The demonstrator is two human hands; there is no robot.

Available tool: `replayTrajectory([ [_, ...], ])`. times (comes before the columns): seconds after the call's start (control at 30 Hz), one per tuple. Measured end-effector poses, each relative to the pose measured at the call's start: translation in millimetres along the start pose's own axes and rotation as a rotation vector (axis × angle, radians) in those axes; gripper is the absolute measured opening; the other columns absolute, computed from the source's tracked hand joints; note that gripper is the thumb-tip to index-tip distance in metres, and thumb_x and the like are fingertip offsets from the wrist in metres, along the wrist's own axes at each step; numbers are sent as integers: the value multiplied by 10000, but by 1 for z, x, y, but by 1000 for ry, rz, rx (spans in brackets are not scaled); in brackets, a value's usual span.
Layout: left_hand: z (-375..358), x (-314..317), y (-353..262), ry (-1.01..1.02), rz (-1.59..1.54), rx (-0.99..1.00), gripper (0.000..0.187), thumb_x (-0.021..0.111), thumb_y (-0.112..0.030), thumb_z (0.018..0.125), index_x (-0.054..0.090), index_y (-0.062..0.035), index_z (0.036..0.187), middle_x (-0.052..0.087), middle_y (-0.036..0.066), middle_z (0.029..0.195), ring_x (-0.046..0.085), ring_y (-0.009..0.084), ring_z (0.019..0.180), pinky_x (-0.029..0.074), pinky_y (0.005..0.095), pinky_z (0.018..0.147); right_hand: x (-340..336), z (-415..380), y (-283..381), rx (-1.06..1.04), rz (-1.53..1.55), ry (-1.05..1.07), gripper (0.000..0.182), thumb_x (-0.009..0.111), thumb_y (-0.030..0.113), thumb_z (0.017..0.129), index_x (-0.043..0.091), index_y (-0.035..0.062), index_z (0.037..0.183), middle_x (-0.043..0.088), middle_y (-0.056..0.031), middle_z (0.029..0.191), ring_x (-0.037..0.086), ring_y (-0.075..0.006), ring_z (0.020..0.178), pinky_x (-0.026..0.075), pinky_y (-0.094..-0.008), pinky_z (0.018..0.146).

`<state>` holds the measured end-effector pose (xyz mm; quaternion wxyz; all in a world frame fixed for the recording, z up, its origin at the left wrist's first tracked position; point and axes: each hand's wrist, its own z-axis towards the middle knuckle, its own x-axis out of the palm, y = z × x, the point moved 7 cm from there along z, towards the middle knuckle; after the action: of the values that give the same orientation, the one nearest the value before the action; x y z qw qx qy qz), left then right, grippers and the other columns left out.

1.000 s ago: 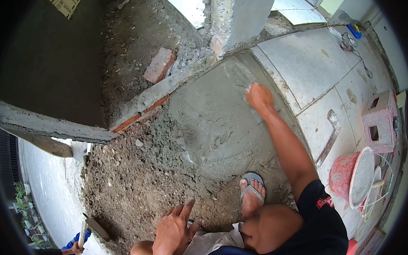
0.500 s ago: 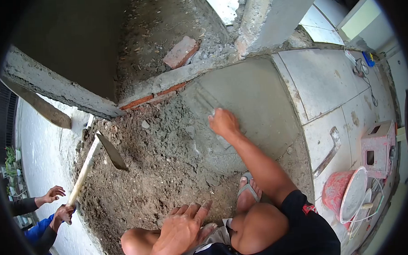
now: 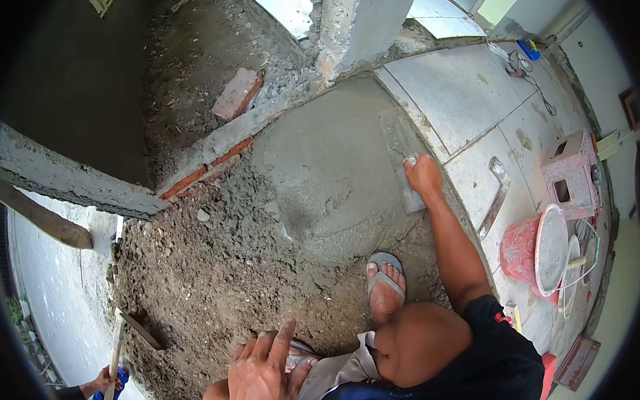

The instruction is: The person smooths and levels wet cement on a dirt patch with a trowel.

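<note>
My right hand [image 3: 425, 177] is closed around the handle of a long, cement-coated plastering trowel [image 3: 395, 137]. The trowel lies flat on the right edge of smooth wet cement [image 3: 332, 143], beside the pale tiles. Near my knee, my left hand [image 3: 259, 375] rests with its fingers stretched out and nothing in it. Rough, crumbly mortar and soil [image 3: 210, 274] spread in front of that hand. My sandalled foot [image 3: 386, 286] stands at the near edge of the cement.
At the lower left, a co-worker's hands [image 3: 101, 384] hold a hoe [image 3: 116, 344]. A broken brick [image 3: 237, 93] lies beyond the low concrete sill [image 3: 212, 144]. On the tiles [image 3: 464, 96] are a metal strip [image 3: 495, 197], a red bucket [image 3: 523, 253] and a pink stool [image 3: 569, 173].
My right hand has swept the trowel rightward across the cement to the tile edge. The co-worker's hoe has moved lower left, and both co-worker hands now grip its handle. My view has shifted right.
</note>
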<state>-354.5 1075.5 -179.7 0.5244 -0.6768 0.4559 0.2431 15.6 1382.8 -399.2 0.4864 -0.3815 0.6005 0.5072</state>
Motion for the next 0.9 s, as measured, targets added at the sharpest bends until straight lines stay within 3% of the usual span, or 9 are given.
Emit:
replayTrajectory([
  [0.13,-11,4,6,64,-19,-52,666,731,-218,872,506,-95,1486,653,223,1221,619,447,1115,516,522,934,20,-13,-18,33,225,-73,431,685,352,939,730,-33,1128,727,-286,1041,699,-457,1008,552,-517,895],
  [0.2,-5,2,-1,122,-34,-16,671,730,-210,872,498,-90,1490,650,232,1249,613,460,1131,511,527,952,22,-45,25,39,210,193,420,658,359,942,730,-1,1145,724,-285,1040,701,-452,1001,556,-527,896],
  [0.27,0,3,-2,261,-84,-138,667,729,-205,881,493,-82,1493,644,246,1282,609,479,1146,510,535,967,39,-85,61,-150,196,301,357,634,337,946,724,24,1092,731,-265,994,709,-459,949,563,-553,863],
  [0.33,6,7,-1,230,-19,-32,661,734,-207,884,499,-82,1489,656,256,1252,625,473,1126,520,537,946,40,-109,79,-189,159,390,351,629,336,951,715,25,1088,732,-255,978,708,-456,945,560,-555,853],
  [0.47,17,6,1,229,-110,-22,647,739,-206,876,526,-69,1471,673,261,1219,648,452,1097,527,518,934,19,-93,53,-198,94,357,368,627,346,955,707,25,1116,731,-248,984,705,-452,959,556,-555,854],
  [0.6,11,2,8,152,-98,36,642,733,-220,889,529,-48,1473,672,233,1202,645,430,1093,530,495,909,6,-76,-3,-81,124,233,376,633,354,950,705,29,1125,728,-254,991,702,-442,979,546,-555,866],
  [0.67,10,1,14,168,-111,8,631,728,-236,907,527,-62,1480,673,220,1200,648,404,1087,528,484,902,-6,-74,-26,-14,152,106,439,667,370,928,718,27,1197,734,-259,951,706,-448,953,551,-531,858],
  [0.8,7,-2,18,148,-108,56,643,741,-272,914,522,-92,1491,673,202,1211,657,386,1052,525,482,882,-8,-73,-50,106,165,162,470,665,382,931,711,35,1244,732,-269,1010,698,-447,1011,542,-520,907],
  [0.9,11,5,21,172,-87,80,638,725,-311,923,524,-97,1489,675,190,1213,659,392,1047,528,488,869,-3,-90,-59,174,198,107,429,650,382,938,720,43,1192,728,-271,1023,695,-448,1016,546,-542,899],
])
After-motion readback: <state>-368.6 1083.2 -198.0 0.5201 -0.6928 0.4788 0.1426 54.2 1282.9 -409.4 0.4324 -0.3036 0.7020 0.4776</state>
